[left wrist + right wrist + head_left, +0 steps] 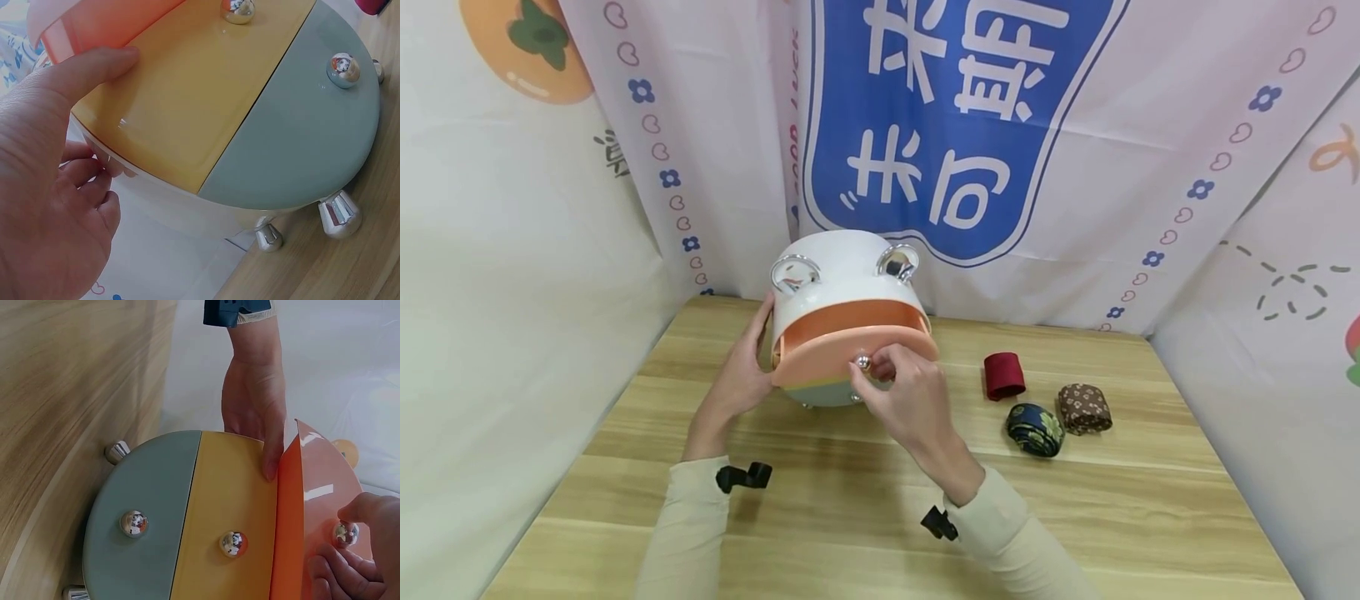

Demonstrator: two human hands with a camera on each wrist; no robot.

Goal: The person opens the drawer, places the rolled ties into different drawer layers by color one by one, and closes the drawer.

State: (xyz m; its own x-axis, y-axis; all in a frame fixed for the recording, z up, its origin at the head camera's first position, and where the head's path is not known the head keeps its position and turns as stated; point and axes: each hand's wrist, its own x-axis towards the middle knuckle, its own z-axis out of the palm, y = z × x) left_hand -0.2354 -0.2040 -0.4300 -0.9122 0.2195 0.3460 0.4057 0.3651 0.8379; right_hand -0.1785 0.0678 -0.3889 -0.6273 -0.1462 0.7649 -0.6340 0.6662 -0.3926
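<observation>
With the right hand, we pinch the knob on the peach drawer; the left hand grips the cabinet, likely bracing it

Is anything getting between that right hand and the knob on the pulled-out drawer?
Nothing visible is. The right hand pinches the silver knob of the peach drawer directly. The left hand holds the side of the white cabinet, its thumb on the yellow drawer, away from that knob.
</observation>
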